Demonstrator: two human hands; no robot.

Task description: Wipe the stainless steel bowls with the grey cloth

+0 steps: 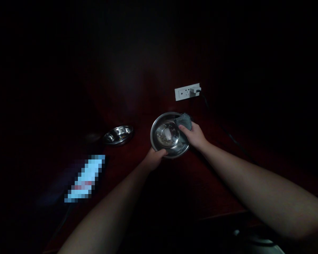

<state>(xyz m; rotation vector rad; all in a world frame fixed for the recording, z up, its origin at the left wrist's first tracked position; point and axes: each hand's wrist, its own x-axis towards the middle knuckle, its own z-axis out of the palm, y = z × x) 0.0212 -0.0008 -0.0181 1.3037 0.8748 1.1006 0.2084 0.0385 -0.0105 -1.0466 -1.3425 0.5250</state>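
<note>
A shiny metal bowl (161, 146) is tilted toward me, its inside facing the camera. My left hand (155, 158) grips its lower left rim, thumb over the edge and fingers hidden beneath. At the upper right rim, my right hand (195, 134) is closed on a grey cloth (184, 121) that lies against the bowl's inner wall. A pale bright patch shows on the bowl's bottom; I cannot tell whether it is a reflection. To the left, a second metal bowl (119, 135) rests on the dark red table.
A lit, pixelated screen (86, 180) lies at the left. Beyond the held bowl is a white wall socket (185, 92) with a plug (195, 90), its dark cord (231, 137) running right. The table's front edge (222, 214) shows below; surroundings are very dark.
</note>
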